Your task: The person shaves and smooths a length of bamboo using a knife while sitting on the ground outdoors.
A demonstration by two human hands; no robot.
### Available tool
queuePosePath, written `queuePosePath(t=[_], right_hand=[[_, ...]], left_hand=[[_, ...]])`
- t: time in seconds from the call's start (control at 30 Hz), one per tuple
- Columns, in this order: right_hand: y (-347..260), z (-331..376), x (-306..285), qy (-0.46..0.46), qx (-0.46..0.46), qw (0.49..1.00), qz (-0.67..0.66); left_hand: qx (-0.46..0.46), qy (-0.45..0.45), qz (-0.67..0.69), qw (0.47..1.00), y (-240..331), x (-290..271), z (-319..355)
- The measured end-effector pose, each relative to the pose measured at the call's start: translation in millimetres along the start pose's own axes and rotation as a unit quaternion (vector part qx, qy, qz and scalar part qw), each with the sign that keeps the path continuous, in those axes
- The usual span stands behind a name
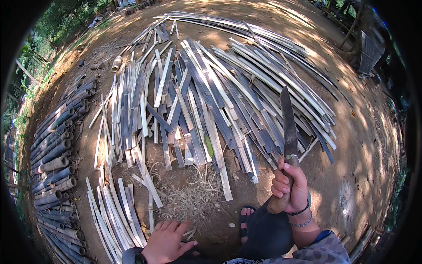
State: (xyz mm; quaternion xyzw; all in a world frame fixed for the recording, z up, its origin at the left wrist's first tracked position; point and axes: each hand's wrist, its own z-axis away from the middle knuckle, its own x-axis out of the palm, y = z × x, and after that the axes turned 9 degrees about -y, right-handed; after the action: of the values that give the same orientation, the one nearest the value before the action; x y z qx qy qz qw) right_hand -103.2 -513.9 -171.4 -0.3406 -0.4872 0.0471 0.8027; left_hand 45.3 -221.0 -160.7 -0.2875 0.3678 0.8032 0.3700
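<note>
My right hand (293, 185) is closed around the wooden handle of a machete (289, 125), its long dark blade pointing up and away from me. My left hand (166, 243) holds nothing; its fingers are stretched out, palm down, low in the view. Whether it rests on my leg, I cannot tell. Close beside it on the left lies a small bundle of split bamboo strips (113, 215). Beyond both hands spreads a large pile of split bamboo strips (206, 97), pale on one face and dark on the other.
A stack of round bamboo poles (55, 165) lies along the left. Curly bamboo shavings (193, 193) cover the dirt before my feet. A short bamboo piece (116, 64) lies at the far left of the pile. A sheet-like panel (370, 53) stands at the far right.
</note>
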Motion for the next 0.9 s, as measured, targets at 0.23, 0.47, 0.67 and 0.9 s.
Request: queuePosePath(t=[0.23, 0.47, 0.67, 0.9], right_hand=[[-2, -5, 19, 0.003, 0.073, 0.997, 0.000], [-4, 59, 47, 0.013, 0.129, 0.990, 0.045], [3, 129, 36, -0.021, 0.152, 0.987, 0.044], [3, 160, 43, -0.089, 0.078, 0.993, 0.018]], left_hand=[[-0.111, 0.052, -0.015, 0.992, -43, 1, 38], [-0.185, 0.036, 0.111, 0.976, -16, -6, 108], [-0.255, -0.006, 0.151, 0.955, 15, 39, 171], [-0.220, 0.141, 0.082, 0.962, 54, 37, 205]])
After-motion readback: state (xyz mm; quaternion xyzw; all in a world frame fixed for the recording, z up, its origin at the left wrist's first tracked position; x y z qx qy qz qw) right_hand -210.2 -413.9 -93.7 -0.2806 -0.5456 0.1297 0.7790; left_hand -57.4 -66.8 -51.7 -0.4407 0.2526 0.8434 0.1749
